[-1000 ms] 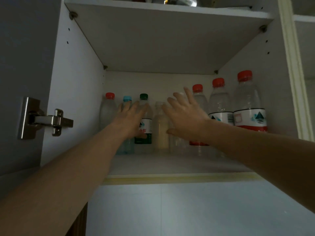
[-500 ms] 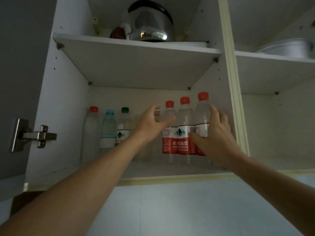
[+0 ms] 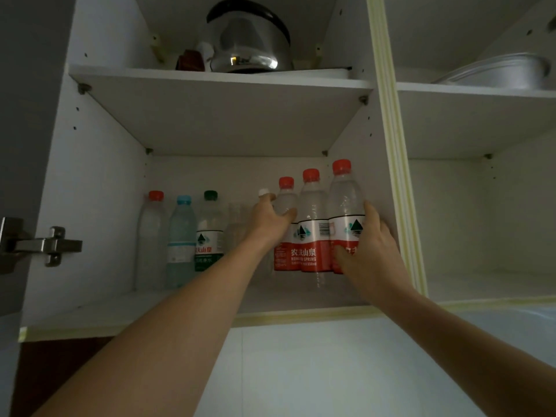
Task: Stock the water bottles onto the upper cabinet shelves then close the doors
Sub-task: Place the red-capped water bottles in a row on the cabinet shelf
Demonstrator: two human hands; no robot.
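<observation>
- Grey, at the far left, is the open cabinet door (image 3: 18, 115), and we see its steel hinge (image 3: 45, 245) fixed to the white side wall.
- White board makes up the lower shelf (image 3: 105, 308) of the left compartment; a pale yellowish strip runs along its front edge.
- At the back left of that shelf we find a red-capped clear bottle (image 3: 152, 239), then a blue-capped bottle (image 3: 180, 239), then a green-capped bottle (image 3: 209, 233) with a green and white label, all upright and just beside one another.
- Between the green-capped bottle and our left arm stand one or more clear bottles, too dim to count; a white cap (image 3: 263, 192) shows just above our fingers.
- Our left hand (image 3: 270, 221) curls around the left side of the three red-labelled water bottles (image 3: 313, 233), thumb against the nearest one.
- Those three stand upright in a tight row at the right end of the shelf, close to the yellow-edged divider (image 3: 394, 176).
- Our right hand (image 3: 368, 251) wraps the rightmost bottle, fingers curved round its far side and thumb across the red label.
- On the shelf above sit a shiny metal kettle (image 3: 249, 46) with a black handle and a small dark brown object (image 3: 190, 60) beside it.
- In the right compartment, the upper shelf carries a metal basin (image 3: 499, 73).
- Pale wall tiles (image 3: 331, 371) lie below the cabinet.
</observation>
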